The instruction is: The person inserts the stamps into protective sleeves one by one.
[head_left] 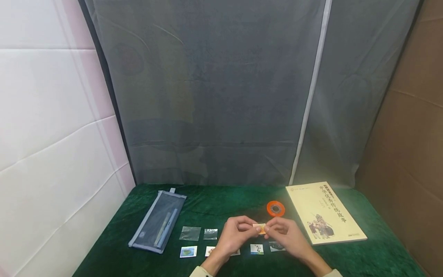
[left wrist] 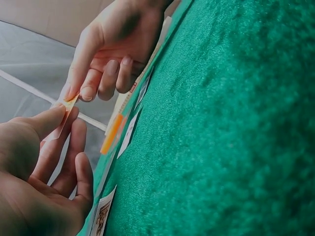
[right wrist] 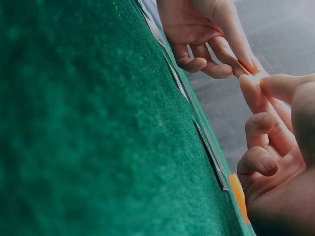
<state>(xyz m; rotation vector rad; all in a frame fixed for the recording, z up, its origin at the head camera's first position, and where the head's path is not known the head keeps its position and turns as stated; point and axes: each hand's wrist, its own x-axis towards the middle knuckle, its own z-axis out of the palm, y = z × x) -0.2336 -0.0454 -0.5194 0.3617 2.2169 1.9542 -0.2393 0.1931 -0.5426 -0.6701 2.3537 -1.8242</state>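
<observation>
A small picture card [head_left: 259,227] with orange print is held up over the table between both hands. My left hand [head_left: 233,236] pinches its left edge between thumb and forefinger; the left wrist view shows that pinch on the card [left wrist: 70,105]. On the opposite edge, the thumb and forefinger of my right hand [head_left: 288,236] pinch it too. Below the hands lie more small cards: a panda card [head_left: 257,249], a card with a blue and green picture [head_left: 188,252], and one [head_left: 209,251] partly covered by the left wrist. Beside the right hand is a clear plastic piece [head_left: 277,246].
Two small clear plastic pieces, one larger [head_left: 190,233] and one smaller [head_left: 210,234], lie left of the hands. Farther left is a mesh zip pouch [head_left: 157,223] with pens inside. An orange ring-shaped disc [head_left: 275,208] lies behind the hands, and a cream book [head_left: 322,207] at right.
</observation>
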